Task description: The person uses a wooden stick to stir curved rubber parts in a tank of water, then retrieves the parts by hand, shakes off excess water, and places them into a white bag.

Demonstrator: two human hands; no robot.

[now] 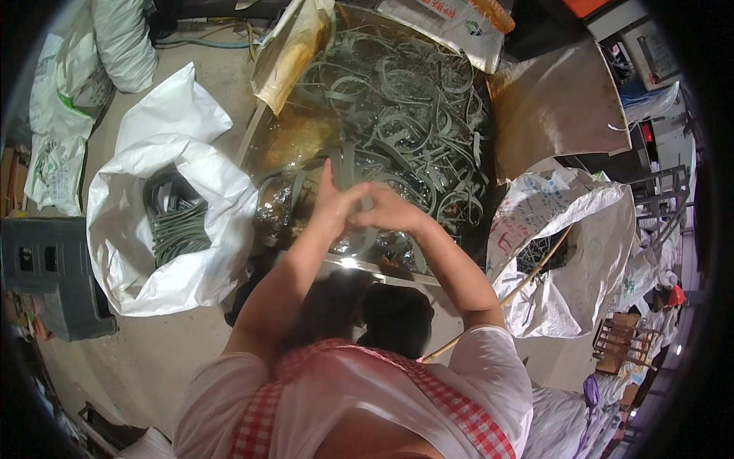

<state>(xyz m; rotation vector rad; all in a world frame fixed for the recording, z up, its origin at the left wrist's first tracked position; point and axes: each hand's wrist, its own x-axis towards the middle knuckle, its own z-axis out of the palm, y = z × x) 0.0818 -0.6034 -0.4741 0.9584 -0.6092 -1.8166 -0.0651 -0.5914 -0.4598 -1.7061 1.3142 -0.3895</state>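
A wide tank [321, 263] of water lies before me, with many dark grey rubber-like strips [395, 123] curled and tangled in it. My left hand [335, 203] is above the tank's near part, with a finger pointing away from me. My right hand [390, 209] meets it from the right, blurred, its fingers touching or overlapping the left ones. Broad grey strips [347, 163] show just beyond the fingers; whether either hand grips one cannot be told. At my left an open white woven sack [229, 229] holds a bundle of grey strips [180, 226].
On the right stands another open woven sack [599, 229] with thin dark scraps inside and a thin stick [539, 267] leaning across it. Brown sheets [565, 103] flank the tank. A dark plastic crate [49, 252] sits at the far left, below filled sacks [123, 43].
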